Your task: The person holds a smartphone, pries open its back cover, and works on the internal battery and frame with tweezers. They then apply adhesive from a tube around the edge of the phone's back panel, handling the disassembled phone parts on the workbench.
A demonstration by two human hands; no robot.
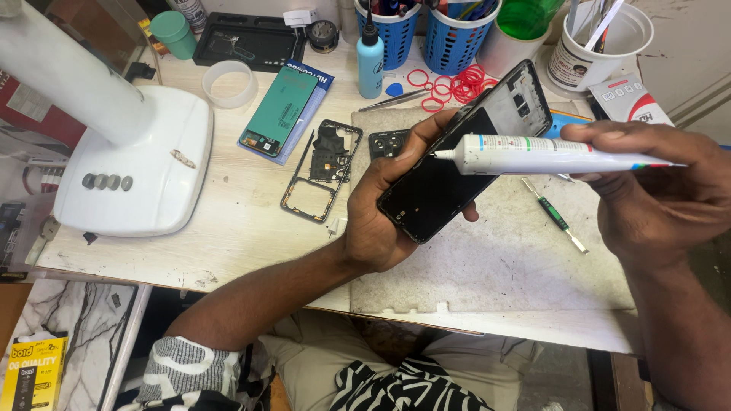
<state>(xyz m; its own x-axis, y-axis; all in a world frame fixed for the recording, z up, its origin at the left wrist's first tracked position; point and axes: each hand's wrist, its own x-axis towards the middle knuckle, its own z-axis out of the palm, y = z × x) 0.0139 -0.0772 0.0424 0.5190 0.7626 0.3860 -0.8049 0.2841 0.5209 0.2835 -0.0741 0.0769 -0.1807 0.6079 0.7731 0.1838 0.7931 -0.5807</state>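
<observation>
The left hand [381, 205] wraps its fingers around a flat, shiny black phone back [457, 164], tilted up over the grey work mat [502, 266]. The right hand [655, 183] pinches a long white glue tube [548, 154] between thumb and fingers. The tube's thin tip touches the long edge of the phone back.

Left of the phone back lie one thin black phone frame [320, 171] and one smooth green battery [278, 110]. Further left stands one big white lamp base [141, 164] with four round buttons. Behind the phone back sit two blue baskets [461, 34], a pile of red rubber bands [449, 84] and one blue bottle [370, 61]. The mat below the phone back is rough, worn and bare.
</observation>
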